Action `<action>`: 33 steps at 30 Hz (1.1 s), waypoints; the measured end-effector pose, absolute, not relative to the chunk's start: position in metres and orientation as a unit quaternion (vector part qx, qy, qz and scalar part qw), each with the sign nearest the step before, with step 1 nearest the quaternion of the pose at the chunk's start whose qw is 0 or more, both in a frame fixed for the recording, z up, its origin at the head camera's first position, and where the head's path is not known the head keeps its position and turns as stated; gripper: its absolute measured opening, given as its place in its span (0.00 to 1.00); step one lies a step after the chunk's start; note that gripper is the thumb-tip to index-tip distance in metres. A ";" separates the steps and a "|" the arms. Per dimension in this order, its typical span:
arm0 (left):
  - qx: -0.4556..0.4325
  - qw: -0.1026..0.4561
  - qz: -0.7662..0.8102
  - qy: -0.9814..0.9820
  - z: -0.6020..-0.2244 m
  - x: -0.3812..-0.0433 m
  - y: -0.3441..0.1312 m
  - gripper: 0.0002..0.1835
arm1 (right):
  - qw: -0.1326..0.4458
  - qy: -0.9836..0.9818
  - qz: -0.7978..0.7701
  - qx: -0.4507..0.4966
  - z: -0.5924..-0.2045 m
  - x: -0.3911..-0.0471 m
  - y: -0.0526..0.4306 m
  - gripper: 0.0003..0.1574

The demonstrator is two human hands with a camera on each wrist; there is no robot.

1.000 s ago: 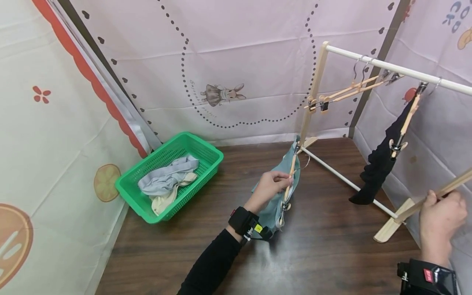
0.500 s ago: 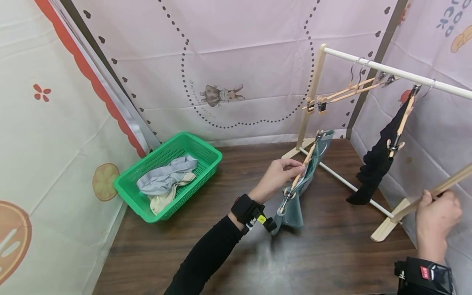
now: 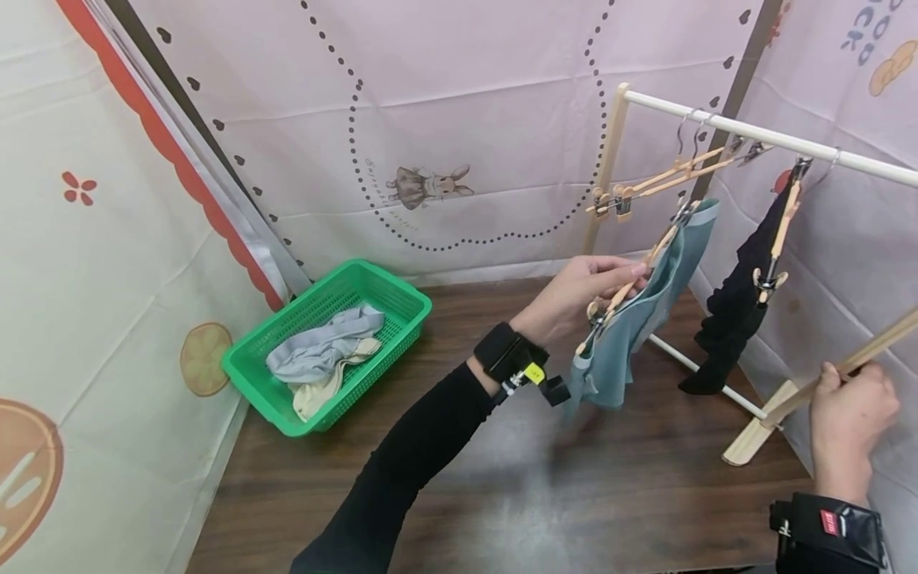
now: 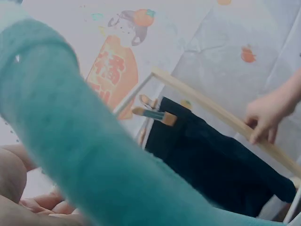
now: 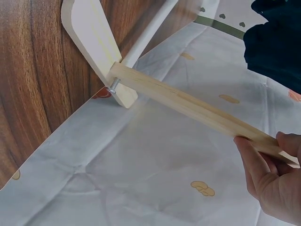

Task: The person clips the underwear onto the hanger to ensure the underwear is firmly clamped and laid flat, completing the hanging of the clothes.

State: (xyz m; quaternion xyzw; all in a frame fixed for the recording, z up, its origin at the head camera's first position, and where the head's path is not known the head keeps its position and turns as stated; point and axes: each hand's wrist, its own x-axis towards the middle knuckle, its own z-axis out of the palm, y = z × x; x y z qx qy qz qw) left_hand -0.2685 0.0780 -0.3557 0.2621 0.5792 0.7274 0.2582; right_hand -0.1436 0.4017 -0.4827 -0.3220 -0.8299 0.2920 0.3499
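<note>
In the head view my left hand [image 3: 584, 291] pinches the middle of a wooden clip hanger [image 3: 661, 245]. A teal garment [image 3: 620, 371] hangs from the hanger's metal clips, raised over the floor left of the drying rack. Teal cloth [image 4: 94, 136] covers much of the left wrist view and partly hides the hand. My right hand [image 3: 853, 426] grips the rack's near wooden post [image 3: 882, 343]; the right wrist view shows thumb and fingers round this post [image 5: 188, 106]. A black garment [image 3: 739, 311] hangs by clips from the white top bar [image 3: 760, 131].
Two bare clip hangers [image 3: 667, 175] hang toward the rack's far end. On the left, a green basket [image 3: 390, 291] holds a light blue garment [image 3: 326, 343] and a cream one [image 3: 315, 395]. Printed cloth walls [image 3: 488, 143] enclose the wood-look floor [image 3: 502, 518].
My left hand has lifted the hanger and teal garment up and to the right, toward the rack. My right hand stays on the post.
</note>
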 end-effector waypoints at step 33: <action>0.241 0.293 0.701 0.604 -0.286 -0.322 0.233 0.13 | 0.336 -0.843 0.274 -0.318 -0.482 -0.142 0.405 0.25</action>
